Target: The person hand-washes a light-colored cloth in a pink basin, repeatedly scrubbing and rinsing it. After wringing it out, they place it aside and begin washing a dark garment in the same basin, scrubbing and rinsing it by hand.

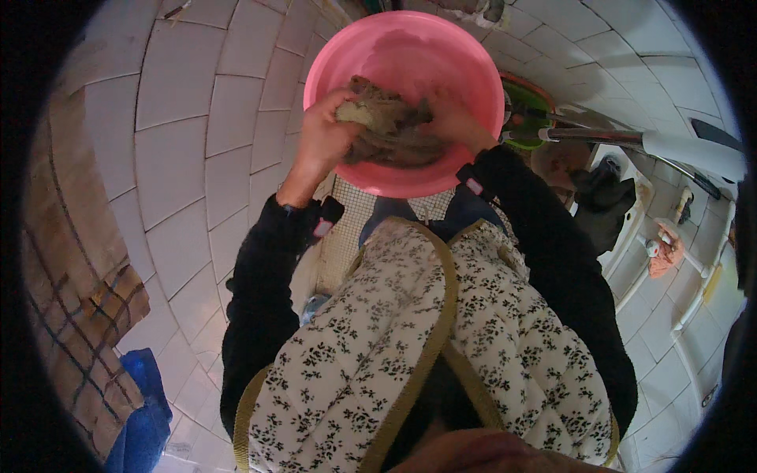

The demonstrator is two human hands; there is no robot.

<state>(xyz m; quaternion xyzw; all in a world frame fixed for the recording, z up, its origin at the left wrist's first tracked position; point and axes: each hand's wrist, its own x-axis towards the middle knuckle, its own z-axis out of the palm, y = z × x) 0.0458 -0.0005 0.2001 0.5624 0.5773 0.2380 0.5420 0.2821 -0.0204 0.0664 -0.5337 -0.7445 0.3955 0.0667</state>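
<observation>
A pink plastic basin (pixel 408 35) is in front of me at the top middle, with a bunched brown-grey cloth (pixel 393 139) inside it. My left hand (pixel 331 130) grips the left side of this cloth, with a pale yellowish piece (pixel 353 113) between thumb and fingers; what that piece is, I cannot tell. At the cloth's right side, my right hand (pixel 452 121) has its fingers closed on a dark fold. Part of that hand is dim and blurred. Both forearms wear black sleeves, and dark bands circle the wrists.
Right of the basin stands a green tub (pixel 523 97), with long poles (pixel 591 137) reaching across to the right. A black bag (pixel 603 207) lies on a white fixture. Pipes run along the tiled right wall. A checked brown cloth (pixel 77 266) and a blue cloth (pixel 142 408) hang at left.
</observation>
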